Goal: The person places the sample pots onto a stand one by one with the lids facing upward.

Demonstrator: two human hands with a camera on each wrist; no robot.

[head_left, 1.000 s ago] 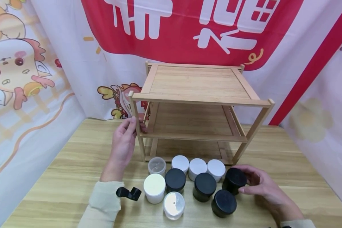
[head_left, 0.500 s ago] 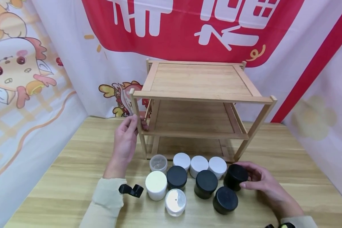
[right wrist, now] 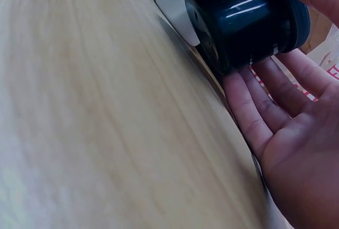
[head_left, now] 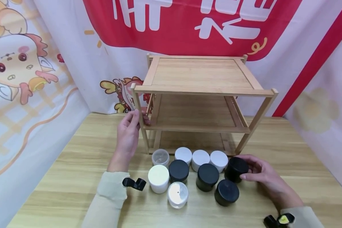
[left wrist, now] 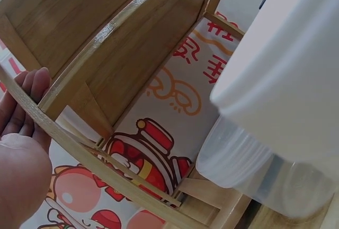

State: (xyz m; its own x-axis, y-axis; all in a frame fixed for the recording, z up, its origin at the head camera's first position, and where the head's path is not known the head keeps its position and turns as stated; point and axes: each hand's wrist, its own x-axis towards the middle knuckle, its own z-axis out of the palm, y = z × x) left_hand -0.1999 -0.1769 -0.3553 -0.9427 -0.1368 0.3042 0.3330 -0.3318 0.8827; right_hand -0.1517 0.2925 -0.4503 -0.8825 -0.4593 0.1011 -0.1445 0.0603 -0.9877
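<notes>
My left hand (head_left: pixel 127 134) grips the front left post of a three-tier wooden shelf (head_left: pixel 200 74), thumb outside and fingers behind it. In the left wrist view, the fingers of the left hand (left wrist: pixel 24 149) curl behind the same post. My right hand (head_left: pixel 263 172) holds a black lidded jar (head_left: pixel 236 169) at the right end of the jars, thumb at its near side and fingers round its far side. In the right wrist view, this black jar (right wrist: pixel 249 19) appears tilted by the camera angle, with the right hand (right wrist: pixel 296 112) around it.
Before the shelf stand three white-lidded jars (head_left: pixel 200 159), a clear jar (head_left: pixel 161 157), a cream-lidded jar (head_left: pixel 158 178), another clear-lidded jar (head_left: pixel 178 193) and more black jars (head_left: pixel 207 176). The wooden table (head_left: pixel 65 171) meets printed cloth walls (head_left: pixel 108 66) behind and at both sides.
The head view has tilted slightly, so shelf, jars and hands all sit a little higher in the picture. Both hands keep their holds; no jar has visibly shifted among the others.
</notes>
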